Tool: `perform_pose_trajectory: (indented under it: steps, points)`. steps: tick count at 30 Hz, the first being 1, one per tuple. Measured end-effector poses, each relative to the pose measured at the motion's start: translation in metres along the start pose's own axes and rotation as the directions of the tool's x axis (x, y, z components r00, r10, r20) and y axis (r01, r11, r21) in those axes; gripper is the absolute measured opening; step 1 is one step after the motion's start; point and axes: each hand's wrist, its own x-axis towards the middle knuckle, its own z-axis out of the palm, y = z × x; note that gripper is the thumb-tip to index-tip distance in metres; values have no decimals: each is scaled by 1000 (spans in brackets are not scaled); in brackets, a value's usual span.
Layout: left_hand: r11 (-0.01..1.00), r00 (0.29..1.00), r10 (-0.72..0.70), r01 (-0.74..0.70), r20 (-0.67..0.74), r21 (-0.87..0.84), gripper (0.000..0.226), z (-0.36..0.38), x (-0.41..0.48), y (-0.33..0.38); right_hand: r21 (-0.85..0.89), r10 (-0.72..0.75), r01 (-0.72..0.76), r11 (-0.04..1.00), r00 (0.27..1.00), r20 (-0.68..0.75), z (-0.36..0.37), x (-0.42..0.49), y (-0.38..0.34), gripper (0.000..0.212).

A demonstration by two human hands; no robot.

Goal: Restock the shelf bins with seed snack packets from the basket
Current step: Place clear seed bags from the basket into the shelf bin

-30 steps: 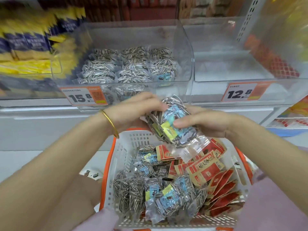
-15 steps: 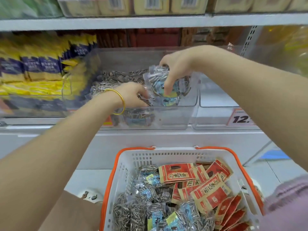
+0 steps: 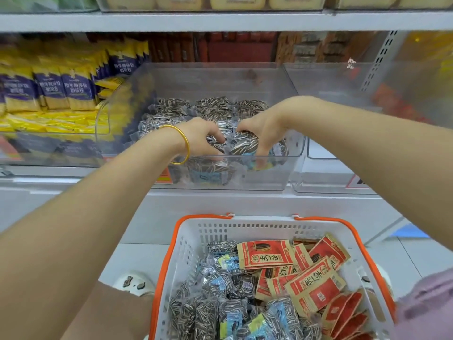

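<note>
Right hand (image 3: 261, 132) has been lowered into clear bin (image 3: 264, 177); seed packets (image 3: 244, 144) are gripped by it and left hand (image 3: 203, 139). Basket (image 3: 188, 241) is positioned below.

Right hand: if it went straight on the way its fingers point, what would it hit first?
The right hand points down into the clear bin, gripping a seed packet. It would probably press that onto the packets below first, though depth is unclear.

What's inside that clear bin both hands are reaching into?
The clear bin holds seed packets, see-through with striped seeds, some blue-labelled. The left hand and right hand each grip packets near the front, hiding whatever lies beneath; the bin's floor is covered.
</note>
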Motion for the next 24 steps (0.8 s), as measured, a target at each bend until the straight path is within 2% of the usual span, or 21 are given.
perform_pose_trajectory:
  steps: [2,3,5,7,9,11,12,14,15,17,24]
  points:
    - [1000,1000,5,-5,-2,-6,46,0,1,0,-101,-35,32,994,999,-23,7,1,4,113]
    - [1000,1000,6,-6,-3,-5,45,0,0,0,-241,-38,23,970,997,-61,10,0,5,113]
    - [1000,1000,3,-3,-11,-1,44,1,0,0,-516,-52,-28,856,989,-140,14,0,5,115]
    - [1000,1000,1,-1,-17,-3,43,1,0,-1,-566,-58,-42,823,986,-156,20,1,0,117]
    - [1000,1000,-4,4,-20,-1,42,1,0,-1,-488,-43,-30,872,990,-137,24,3,-1,117]
    - [1000,1000,-13,13,-26,-5,41,2,0,-2,-282,-32,8,959,996,-80,23,7,5,120]
    - [1000,999,-16,15,-28,-8,40,2,1,-3,-124,-32,25,992,998,-52,19,7,10,117]
    - [1000,999,-16,15,-33,-13,39,4,2,-4,192,-43,44,980,999,-10,10,2,14,95]
    - [1000,999,-17,17,-33,-14,39,4,2,-5,274,-43,46,961,999,-16,7,1,15,81]
    - [1000,999,-22,21,-35,-13,39,4,3,-5,305,-27,40,951,999,-46,7,4,13,65]
    - [999,999,-22,21,-23,-40,39,4,3,-5,173,-1,16,985,996,-88,13,6,5,60]
